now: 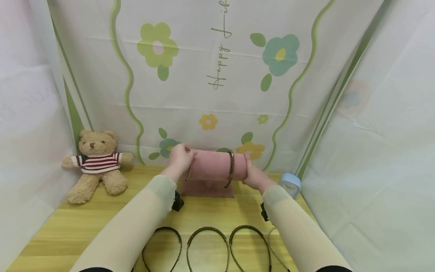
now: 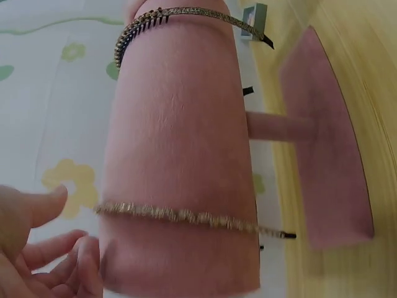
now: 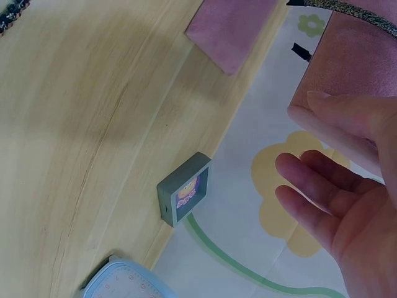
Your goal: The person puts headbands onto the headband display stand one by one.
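Possibly we'd tip the pink stand [image 2: 180, 136] near the surface's [image 1: 217, 215] back edge by nudging its left headband [image 2: 186, 215], left fingers [image 2: 56, 246] parted and empty, right fingers [image 3: 310, 175] relaxed, thumb [image 3: 350, 113] merely resting

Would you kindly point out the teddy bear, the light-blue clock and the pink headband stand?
Teddy bear [image 1: 99, 163]: head view, on its striped shirt.
Light-blue clock [image 1: 289, 186]: head view, on its dial.
Pink headband stand [image 2: 177, 130]: left wrist view, on its cylinder's side.

Here the pink stand [image 2: 180, 136] is showing matt, velvety cloth, the headband [image 2: 186, 216] is glittering rough and gold, the wooden tabletop [image 1: 51, 234] is gleaming faintly, and the teddy bear [image 1: 96, 164] is looking fluffy.
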`<action>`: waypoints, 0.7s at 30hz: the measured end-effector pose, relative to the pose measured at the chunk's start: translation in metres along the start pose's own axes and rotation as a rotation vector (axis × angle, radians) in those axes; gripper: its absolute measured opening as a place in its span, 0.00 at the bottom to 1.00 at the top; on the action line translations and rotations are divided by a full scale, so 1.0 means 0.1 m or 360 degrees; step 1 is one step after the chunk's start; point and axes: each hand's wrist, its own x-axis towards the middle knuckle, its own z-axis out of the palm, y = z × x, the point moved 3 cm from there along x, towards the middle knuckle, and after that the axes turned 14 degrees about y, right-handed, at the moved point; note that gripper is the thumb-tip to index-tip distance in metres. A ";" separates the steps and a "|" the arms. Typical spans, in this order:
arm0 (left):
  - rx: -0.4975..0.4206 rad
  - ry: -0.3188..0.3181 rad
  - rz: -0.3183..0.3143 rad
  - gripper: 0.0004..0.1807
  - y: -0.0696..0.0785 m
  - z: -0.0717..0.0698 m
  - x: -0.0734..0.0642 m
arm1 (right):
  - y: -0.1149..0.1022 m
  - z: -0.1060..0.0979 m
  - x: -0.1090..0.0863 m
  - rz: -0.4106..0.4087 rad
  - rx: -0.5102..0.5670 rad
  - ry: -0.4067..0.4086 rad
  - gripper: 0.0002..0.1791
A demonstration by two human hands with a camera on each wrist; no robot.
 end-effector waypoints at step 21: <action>0.0727 -0.0423 0.1024 0.61 -0.28 -0.03 0.04 | 0.08 0.04 0.03 0.0041 0.0005 -0.0012 0.67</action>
